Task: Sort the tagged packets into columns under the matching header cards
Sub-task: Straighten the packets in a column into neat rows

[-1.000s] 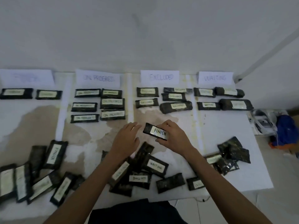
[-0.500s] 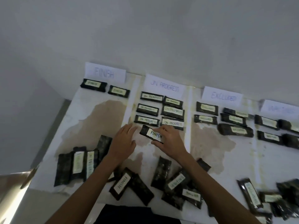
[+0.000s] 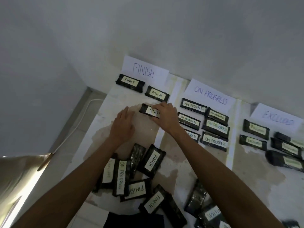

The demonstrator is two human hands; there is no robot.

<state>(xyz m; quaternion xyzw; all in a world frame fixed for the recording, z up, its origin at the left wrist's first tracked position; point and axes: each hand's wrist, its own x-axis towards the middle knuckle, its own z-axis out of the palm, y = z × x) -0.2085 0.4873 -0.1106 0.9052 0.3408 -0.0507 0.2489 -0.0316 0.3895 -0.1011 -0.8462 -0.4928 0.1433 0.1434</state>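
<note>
1. The packet tagged FINISH (image 3: 150, 111) lies label up in the FINISH column, just below the two placed FINISH packets (image 3: 130, 82). It is slightly skewed, and I cannot tell whether it is resting on the table (image 3: 144, 135) or held just above it.
2. The right hand (image 3: 166, 117) grips the packet's right end. Its fingers curl over the far edge, the thumb is at the near edge, and the hand covers the last letter of the label.
3. The left hand (image 3: 122, 125) is palm down with its fingers straight and close together. It sits just beside the packet's left end and does not touch it.
4. The FINISH header card (image 3: 144, 69) stands against the wall above the column, and the ON PROGRESS column (image 3: 213, 129) begins just to the right.
5. Risks, as I judge them:
   - If released at this skew, the packet could break the row's line or drift toward the ON PROGRESS side.
   - A straightening push from the left hand could knock the packet above it.
   - Both forearms cross the unsorted pile (image 3: 131, 175), so pulling back low could drag packets with them.
</note>
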